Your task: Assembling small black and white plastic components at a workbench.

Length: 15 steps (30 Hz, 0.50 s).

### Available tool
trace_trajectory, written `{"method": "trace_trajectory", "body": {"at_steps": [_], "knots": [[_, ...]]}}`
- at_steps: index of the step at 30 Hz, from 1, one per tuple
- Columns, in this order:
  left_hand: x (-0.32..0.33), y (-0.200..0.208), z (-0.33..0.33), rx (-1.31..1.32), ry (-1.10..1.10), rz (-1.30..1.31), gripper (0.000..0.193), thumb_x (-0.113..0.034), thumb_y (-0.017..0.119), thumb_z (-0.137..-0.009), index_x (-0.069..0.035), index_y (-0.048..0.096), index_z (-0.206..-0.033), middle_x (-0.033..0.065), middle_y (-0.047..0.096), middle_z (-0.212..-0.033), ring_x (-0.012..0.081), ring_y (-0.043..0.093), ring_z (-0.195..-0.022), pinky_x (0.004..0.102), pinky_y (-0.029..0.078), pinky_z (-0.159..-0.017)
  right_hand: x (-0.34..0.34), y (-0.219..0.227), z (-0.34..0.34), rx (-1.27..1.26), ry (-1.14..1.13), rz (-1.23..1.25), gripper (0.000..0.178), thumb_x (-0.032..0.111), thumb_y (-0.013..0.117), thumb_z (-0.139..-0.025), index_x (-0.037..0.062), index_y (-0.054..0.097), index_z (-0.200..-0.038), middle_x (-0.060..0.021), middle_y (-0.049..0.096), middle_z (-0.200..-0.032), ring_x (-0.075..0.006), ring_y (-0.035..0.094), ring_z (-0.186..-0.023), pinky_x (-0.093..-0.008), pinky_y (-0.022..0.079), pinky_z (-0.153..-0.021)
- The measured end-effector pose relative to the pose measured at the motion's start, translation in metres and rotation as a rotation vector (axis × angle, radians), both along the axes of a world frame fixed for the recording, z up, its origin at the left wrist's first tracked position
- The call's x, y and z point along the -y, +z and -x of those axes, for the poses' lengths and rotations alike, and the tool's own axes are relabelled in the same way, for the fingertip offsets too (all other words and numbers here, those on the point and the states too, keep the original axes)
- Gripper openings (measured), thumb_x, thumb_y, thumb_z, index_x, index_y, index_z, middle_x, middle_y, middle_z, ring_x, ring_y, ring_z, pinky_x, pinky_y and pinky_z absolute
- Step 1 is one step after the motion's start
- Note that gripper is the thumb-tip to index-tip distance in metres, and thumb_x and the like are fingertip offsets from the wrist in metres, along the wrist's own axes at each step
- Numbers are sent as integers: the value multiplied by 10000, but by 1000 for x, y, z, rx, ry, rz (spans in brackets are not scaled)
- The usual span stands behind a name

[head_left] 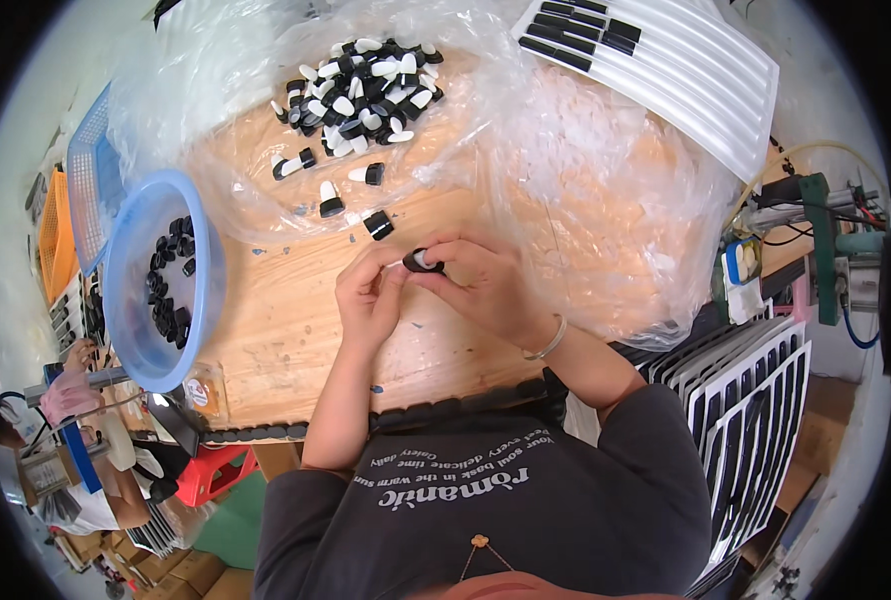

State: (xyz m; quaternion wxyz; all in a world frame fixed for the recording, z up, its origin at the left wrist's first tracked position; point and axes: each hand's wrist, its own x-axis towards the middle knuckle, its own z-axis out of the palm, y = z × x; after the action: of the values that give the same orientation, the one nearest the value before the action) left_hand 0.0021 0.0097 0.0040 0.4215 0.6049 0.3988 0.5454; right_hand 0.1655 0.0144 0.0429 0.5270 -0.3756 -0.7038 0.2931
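- The wooden table spread before the person, clear plastic sheeting rumpled over its far and right parts.
- The blue basin stood at the table's left, with black pieces lying inside.
- A pile of black-and-white pieces sat on the sheeting, beyond the hands.
- The right hand pinched the small dark piece between thumb and forefinger; the left hand pressed thumb and fingertips together at its left end.
- A loose black piece lay just beyond the left hand.
- The small dark piece, pale inside, was held above the table between both hands. The step appeared to be two-handed fingering of this one piece; the next move probably called for a steady left pinch while the right fingers worked.
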Motion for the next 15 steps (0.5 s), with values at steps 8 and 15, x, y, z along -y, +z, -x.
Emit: {"method": "trace_trajectory", "body": {"at_steps": [8,15], "knots": [[3,-9,-6,65,17,176,71,46,575,-850,16,615,-900,6,569,-804,39,482,-687,162,351,-585,0,-4,0,75,-62,-74,175,19,752,-699,28,645,-838,-96,636,-881,-196,635,-729,-274,518,-616],[10,-12,-7,294,26,257,105,28,563,-877,14,622,-962,-8,601,-830,41,526,-685,163,406,-654,4,-3,5,-19,-56,-105,182,13,751,-695,20,645,-843,-93,622,-875,-185,612,-712,-263,502,-595]]}}
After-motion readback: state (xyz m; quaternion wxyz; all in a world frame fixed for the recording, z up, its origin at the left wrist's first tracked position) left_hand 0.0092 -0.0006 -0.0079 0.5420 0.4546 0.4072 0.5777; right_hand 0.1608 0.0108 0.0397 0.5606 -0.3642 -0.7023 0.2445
